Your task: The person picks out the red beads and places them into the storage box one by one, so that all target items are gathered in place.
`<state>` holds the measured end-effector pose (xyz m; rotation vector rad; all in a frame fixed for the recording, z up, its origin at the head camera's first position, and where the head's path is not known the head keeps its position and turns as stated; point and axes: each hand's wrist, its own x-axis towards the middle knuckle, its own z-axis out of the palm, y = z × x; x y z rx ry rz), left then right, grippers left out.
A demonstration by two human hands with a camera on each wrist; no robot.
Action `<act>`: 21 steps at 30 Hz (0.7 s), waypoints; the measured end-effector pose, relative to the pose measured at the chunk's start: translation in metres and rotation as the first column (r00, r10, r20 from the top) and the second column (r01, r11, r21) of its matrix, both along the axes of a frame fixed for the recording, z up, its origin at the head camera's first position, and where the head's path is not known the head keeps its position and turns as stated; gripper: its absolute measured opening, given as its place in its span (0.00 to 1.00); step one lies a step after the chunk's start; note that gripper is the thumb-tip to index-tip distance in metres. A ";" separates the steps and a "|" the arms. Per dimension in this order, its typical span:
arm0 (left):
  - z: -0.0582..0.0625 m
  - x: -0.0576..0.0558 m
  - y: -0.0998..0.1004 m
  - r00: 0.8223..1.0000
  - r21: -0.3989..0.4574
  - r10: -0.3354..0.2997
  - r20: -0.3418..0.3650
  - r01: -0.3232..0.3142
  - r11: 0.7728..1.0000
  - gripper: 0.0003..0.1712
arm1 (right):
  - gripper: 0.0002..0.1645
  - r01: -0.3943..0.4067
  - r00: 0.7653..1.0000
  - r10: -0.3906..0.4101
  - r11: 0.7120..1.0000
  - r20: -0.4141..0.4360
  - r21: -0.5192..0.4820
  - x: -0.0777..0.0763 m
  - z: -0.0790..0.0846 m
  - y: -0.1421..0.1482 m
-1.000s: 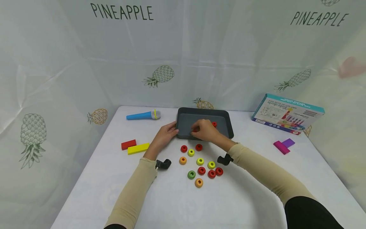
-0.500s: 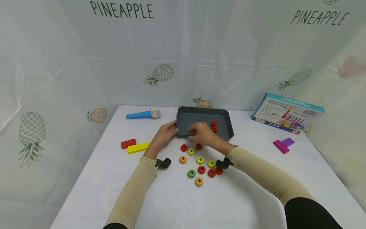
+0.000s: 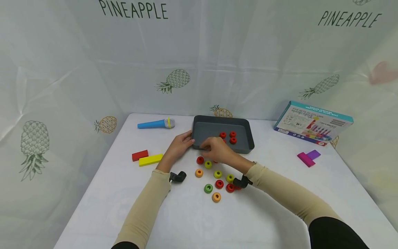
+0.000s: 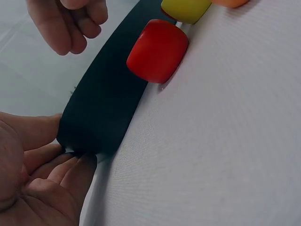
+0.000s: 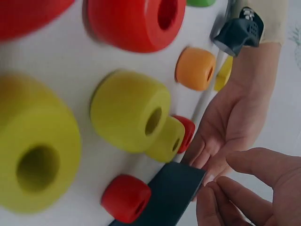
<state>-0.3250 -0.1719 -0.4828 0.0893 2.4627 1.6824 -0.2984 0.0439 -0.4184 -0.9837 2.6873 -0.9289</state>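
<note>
At the left end of the dark grey tray, my left hand grips the corner; the left wrist view shows thumb and fingers on either side of the wall. My right hand is over the tray's front edge, thumb and fingers apart around nothing in the right wrist view. Several red beads lie inside the tray, one partly hidden by this hand. In front of the tray sit loose beads: red, yellow, orange and green.
A blue toy microphone lies left of the tray. Red and yellow blocks are at the left. On the right stand a printed box and magenta and purple blocks. A pineapple-print curtain hangs behind.
My right hand has drawn back from inside the tray to its front edge, uncovering more red beads there. My left hand stays on the tray's corner.
</note>
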 end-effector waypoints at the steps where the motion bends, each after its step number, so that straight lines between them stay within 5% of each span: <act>1: 0.001 0.000 0.000 1.000 -0.003 0.004 0.001 -0.004 1.000 0.34 | 0.18 -0.004 1.000 0.004 1.000 0.001 -0.002 0.001 -0.001 0.000; 15: -0.002 -0.002 0.000 1.000 -0.004 0.003 -0.016 -0.003 1.000 0.34 | 0.19 -0.014 0.999 0.014 1.000 0.039 0.013 0.008 -0.009 -0.007; 21: -0.003 -0.003 0.001 1.000 -0.010 -0.002 -0.012 0.002 1.000 0.34 | 0.18 -0.030 1.000 0.030 0.999 -0.006 0.024 0.008 -0.012 -0.010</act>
